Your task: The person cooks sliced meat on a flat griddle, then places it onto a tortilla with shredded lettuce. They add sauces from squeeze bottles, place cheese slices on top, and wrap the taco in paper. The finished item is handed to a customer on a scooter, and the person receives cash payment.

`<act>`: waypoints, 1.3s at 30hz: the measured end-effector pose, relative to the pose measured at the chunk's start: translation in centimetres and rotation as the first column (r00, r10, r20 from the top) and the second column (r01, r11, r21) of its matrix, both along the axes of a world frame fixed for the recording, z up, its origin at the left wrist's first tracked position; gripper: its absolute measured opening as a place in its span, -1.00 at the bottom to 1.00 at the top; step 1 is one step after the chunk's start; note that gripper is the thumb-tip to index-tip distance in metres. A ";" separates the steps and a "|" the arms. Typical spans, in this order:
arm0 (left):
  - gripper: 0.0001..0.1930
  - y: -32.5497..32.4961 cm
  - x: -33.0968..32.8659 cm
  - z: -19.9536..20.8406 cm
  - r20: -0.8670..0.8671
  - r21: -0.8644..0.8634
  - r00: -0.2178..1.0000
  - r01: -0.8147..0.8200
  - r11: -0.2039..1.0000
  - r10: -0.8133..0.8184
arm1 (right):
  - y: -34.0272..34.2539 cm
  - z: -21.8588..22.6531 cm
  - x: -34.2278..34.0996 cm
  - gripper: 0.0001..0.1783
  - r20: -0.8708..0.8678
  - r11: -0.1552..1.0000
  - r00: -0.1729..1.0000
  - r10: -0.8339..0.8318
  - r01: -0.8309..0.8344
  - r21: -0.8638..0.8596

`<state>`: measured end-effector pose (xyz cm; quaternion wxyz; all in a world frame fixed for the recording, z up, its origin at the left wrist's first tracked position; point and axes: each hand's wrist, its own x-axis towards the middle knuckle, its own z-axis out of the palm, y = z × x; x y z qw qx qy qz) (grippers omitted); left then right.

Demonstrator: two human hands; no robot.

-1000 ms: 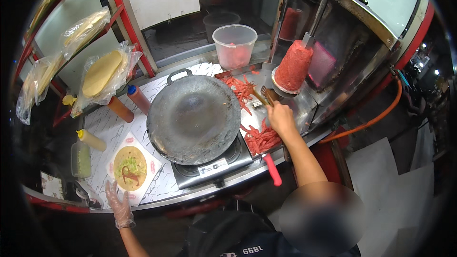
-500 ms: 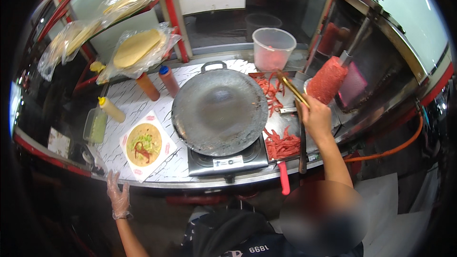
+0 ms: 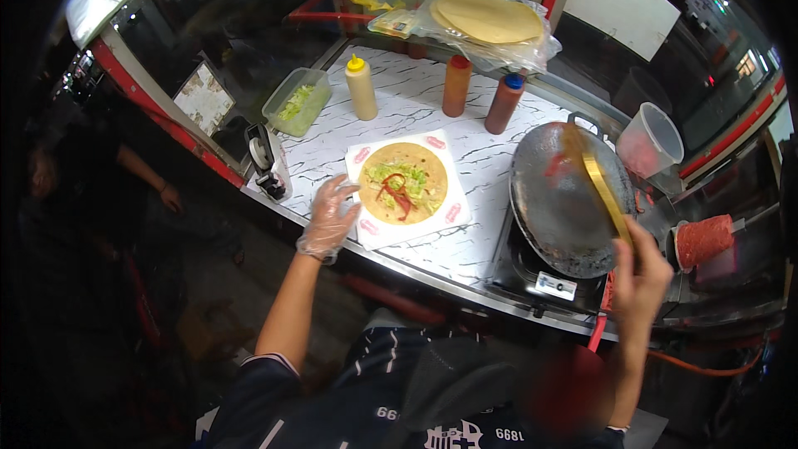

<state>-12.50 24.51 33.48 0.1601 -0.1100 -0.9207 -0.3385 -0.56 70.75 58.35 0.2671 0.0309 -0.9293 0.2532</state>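
Note:
My left hand (image 3: 330,218), in a clear plastic glove, is open at the left edge of a white paper sheet (image 3: 372,237), fingers apart. It appears to touch the paper. On that sheet lies a round flatbread (image 3: 371,206) topped with shredded lettuce (image 3: 426,195) and a few red meat strips (image 3: 397,207). My bare right hand (image 3: 642,270) is closed around gold tongs (image 3: 606,191), tilted over the black round griddle (image 3: 557,224). Near their tips is a blurred bit of red meat (image 3: 555,165); whether the tongs grip it, I cannot tell.
Sauce bottles (image 3: 455,87) stand behind the sheet, below bagged flatbreads (image 3: 486,15). A lettuce tub (image 3: 301,108) and tape dispenser (image 3: 268,162) sit left. Rightward are a clear bucket (image 3: 652,140), a meat cone (image 3: 702,243) and a pink-handled knife (image 3: 597,334). Another person's hand (image 3: 171,199) shows far left.
The view has swung left. My right hand has brought the tongs from the meat tray to above the griddle. My left hand has moved up to the paper's edge.

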 end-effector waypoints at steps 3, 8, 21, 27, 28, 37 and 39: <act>-0.58 2.2 -3.8 -1.1 -0.063 0.009 0.994 0.089 0.996 -0.088 | -9.0 -4.7 -2.5 -0.67 0.224 0.976 0.974 0.030 0.019 -0.215; -0.59 1.5 -7.8 -3.2 -0.038 -0.183 0.987 0.148 0.972 -0.158 | -16.2 -18.1 -4.3 -0.68 0.538 0.975 0.843 0.005 0.115 -0.189; -0.59 -1.1 -14.0 -2.4 -0.137 0.085 0.873 0.482 0.872 -0.469 | -13.9 -12.7 0.8 -0.50 0.279 0.964 0.959 -0.044 0.114 -0.240; -0.94 -0.3 -14.0 -1.7 -0.094 -0.541 0.933 0.245 0.804 -0.347 | 0.4 -5.4 4.8 -0.57 -0.032 0.861 0.883 -0.468 0.448 -0.242; -0.95 0.2 -13.9 -1.4 -0.079 -0.543 0.935 0.251 0.801 -0.346 | 3.3 -4.2 5.2 -0.61 -0.009 0.797 0.833 -0.554 0.527 -0.295; -0.85 1.2 -10.0 2.1 -0.077 -0.208 0.979 0.169 0.963 -0.188 | 24.2 -14.5 -0.7 -0.60 0.313 0.681 0.632 -0.710 0.729 0.073; -0.83 1.9 -8.3 3.3 -0.120 -0.162 0.984 0.111 0.981 -0.132 | 25.3 -15.1 -1.6 -0.65 0.309 0.732 0.677 -0.668 0.673 0.109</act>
